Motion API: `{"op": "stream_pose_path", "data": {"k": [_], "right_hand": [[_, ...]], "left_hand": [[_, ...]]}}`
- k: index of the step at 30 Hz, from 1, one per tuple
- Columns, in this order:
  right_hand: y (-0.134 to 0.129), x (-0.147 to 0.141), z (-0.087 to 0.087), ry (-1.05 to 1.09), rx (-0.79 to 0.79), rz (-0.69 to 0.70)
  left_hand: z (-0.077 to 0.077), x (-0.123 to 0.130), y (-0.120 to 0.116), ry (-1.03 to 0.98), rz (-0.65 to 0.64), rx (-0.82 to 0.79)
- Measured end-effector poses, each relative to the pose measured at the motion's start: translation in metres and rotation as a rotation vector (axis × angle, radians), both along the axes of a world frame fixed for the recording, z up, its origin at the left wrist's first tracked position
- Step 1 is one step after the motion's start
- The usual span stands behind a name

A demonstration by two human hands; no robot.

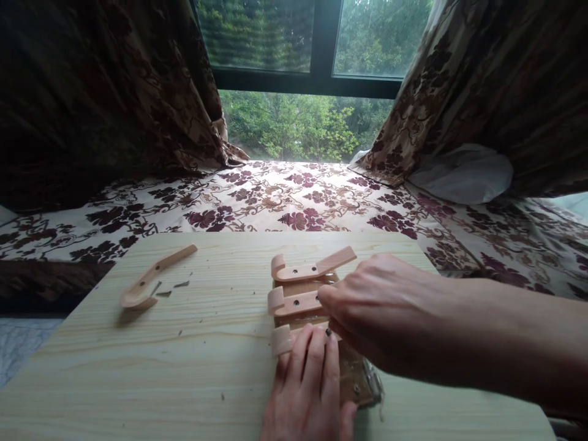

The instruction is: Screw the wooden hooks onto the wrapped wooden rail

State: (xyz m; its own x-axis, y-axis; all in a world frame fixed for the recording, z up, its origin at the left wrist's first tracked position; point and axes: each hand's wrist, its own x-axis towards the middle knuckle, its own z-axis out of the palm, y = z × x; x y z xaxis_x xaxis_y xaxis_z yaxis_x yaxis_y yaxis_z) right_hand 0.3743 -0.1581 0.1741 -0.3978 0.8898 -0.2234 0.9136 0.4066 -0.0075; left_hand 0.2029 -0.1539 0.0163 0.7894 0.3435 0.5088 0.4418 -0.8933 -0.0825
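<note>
Lying flat, the wooden hook rack [294,303] looks light and stiff; it is pinched by the right hand [367,312] at 1 hook, while the left hand [307,392] is pressed on it with flat fingers

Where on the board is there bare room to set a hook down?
Bare wood lies between the loose hook and the hook rack, and along the board's near left. Crowded: right side, where left hand and right hand cover the rack.
</note>
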Motion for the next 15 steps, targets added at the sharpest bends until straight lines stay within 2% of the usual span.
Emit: {"op": "stream_pose_path", "data": {"k": [3, 9, 15], "right_hand": [[0.000, 0.003, -0.002, 0.018, 0.038, -0.005], [0.001, -0.002, 0.007, -0.017, -0.042, 0.073], [0.006, -0.010, 0.011, -0.111, -0.142, -0.010]], "left_hand": [[-0.001, -0.001, 0.002, 0.027, -0.025, 0.025], [-0.003, 0.000, 0.004, 0.022, -0.012, 0.033], [-0.004, 0.000, 0.002, 0.010, -0.013, 0.051]]}}
